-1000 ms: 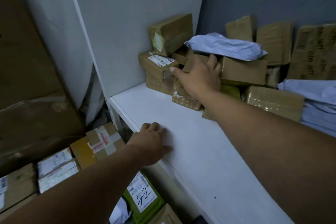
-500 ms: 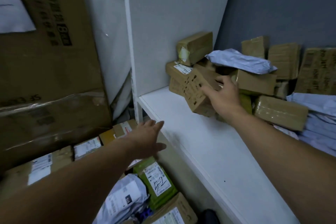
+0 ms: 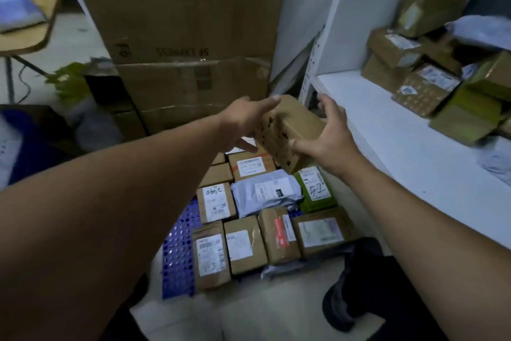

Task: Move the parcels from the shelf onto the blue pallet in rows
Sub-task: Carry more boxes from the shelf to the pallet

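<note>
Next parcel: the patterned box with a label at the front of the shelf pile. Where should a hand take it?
Probably the patterned box by its exposed front face and top, reaching in over the bare shelf; a green parcel crowds its right, others its back.

Counted two hands, left hand [image 3: 243,122] and right hand [image 3: 329,141], on one spotted brown parcel [image 3: 293,130]. Tallied one blue pallet [image 3: 177,257]: four brown boxes [image 3: 244,244] along the near row, then one brown box [image 3: 217,202], one grey mailer [image 3: 265,192], one green parcel [image 3: 315,188] behind. Spotted two big cartons [image 3: 179,8] stacked. Could not number the blurred heap [image 3: 425,86] on the one shelf [image 3: 387,133].
</note>
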